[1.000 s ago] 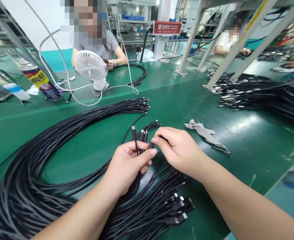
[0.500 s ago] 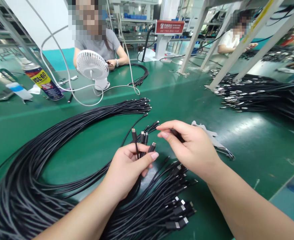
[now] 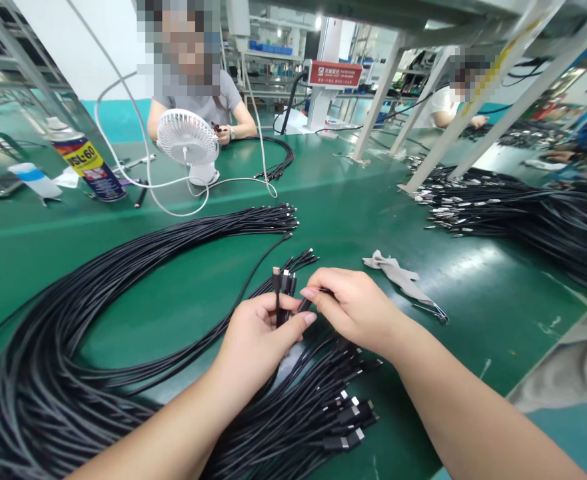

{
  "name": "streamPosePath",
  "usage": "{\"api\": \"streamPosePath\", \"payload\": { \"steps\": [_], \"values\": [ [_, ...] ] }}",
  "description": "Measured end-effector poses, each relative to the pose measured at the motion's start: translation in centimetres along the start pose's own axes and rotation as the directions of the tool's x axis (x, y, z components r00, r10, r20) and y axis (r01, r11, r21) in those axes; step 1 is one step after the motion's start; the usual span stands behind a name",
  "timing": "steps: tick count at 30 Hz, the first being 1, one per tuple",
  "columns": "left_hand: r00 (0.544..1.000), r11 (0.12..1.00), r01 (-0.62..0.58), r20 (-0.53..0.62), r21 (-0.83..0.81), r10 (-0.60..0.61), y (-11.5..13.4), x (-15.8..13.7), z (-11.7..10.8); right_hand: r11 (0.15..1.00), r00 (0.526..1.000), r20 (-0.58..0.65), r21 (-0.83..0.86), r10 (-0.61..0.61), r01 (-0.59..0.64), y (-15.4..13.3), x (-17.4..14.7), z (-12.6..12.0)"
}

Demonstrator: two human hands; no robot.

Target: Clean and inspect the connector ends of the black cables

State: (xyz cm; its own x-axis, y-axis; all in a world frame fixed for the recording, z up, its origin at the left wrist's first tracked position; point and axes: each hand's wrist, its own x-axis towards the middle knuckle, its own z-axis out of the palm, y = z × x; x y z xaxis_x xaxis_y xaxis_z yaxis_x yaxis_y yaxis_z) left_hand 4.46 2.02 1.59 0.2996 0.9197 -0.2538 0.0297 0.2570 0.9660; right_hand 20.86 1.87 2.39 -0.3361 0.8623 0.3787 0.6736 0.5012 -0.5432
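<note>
Several black USB cables (image 3: 277, 288) are gripped in my left hand (image 3: 256, 343), their metal-tipped plugs pointing up above the fingers. My left thumb presses against one more black plug (image 3: 304, 305), which leans to the right. My right hand (image 3: 360, 310) is closed, its thumb and fingertips pinched at the tip of that leaning plug. Those fingertips hide the plug's metal end, and something dark shows partly under the right fingers. Below both hands lies a spread of black cable ends (image 3: 348, 420) with metal plugs.
A long curved bundle of black cables (image 3: 98, 273) covers the left side. Beyond it stand a white fan (image 3: 188, 137) and a spray can (image 3: 90, 167). A grey cloth (image 3: 398, 275) lies right of my hands. More cables (image 3: 513, 207) lie far right; a co-worker (image 3: 198, 93) sits opposite.
My right hand has moved left and down, from apart to touching the leaning plug in my left hand. Its fingertips now cover the metal tip. The left hand keeps its hold.
</note>
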Motion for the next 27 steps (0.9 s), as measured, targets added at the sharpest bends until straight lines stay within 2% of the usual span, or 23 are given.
{"api": "streamPosePath", "payload": {
  "steps": [3, 6, 11, 16, 21, 24, 27],
  "values": [
    [1.000, 1.000, -0.002, -0.007, -0.006, 0.002, -0.1, 0.1, 0.0, 0.992, 0.992, -0.128, -0.126, 0.011, -0.028, 0.3, 0.0, -0.1],
    [1.000, 1.000, -0.002, -0.001, -0.001, 0.002, -0.3, 0.2, 0.0, 0.995, 0.967, -0.248, -0.061, 0.056, -0.074, 0.7, 0.1, -0.1],
    [1.000, 1.000, 0.006, -0.001, -0.007, -0.006, -0.6, 0.3, 0.0, 0.987, 0.990, -0.126, 0.157, 0.058, -0.038, 0.7, 0.1, -0.2],
    [0.999, 1.000, -0.008, 0.034, 0.000, 0.008, -0.7, 0.4, -0.1, 0.982, 0.995, 0.090, 0.181, 0.045, -0.061, 0.3, -0.1, -0.5],
    [0.999, 0.997, -0.016, 0.050, -0.082, 0.021, -0.9, 0.6, -0.3, 0.991, 0.997, 0.073, 0.125, 0.035, -0.044, 0.5, 0.1, -0.6],
    [1.000, 0.980, 0.005, 0.030, -0.199, 0.001, -0.7, 0.6, -0.4, 0.995, 0.994, 0.072, 0.053, 0.078, -0.082, 1.0, 0.2, -0.6],
    [0.997, 0.941, 0.061, 0.065, -0.334, -0.042, -0.5, 0.7, -0.4, 0.995, 0.991, 0.095, -0.005, 0.097, -0.097, 1.4, 0.1, -0.4]
  ]
}}
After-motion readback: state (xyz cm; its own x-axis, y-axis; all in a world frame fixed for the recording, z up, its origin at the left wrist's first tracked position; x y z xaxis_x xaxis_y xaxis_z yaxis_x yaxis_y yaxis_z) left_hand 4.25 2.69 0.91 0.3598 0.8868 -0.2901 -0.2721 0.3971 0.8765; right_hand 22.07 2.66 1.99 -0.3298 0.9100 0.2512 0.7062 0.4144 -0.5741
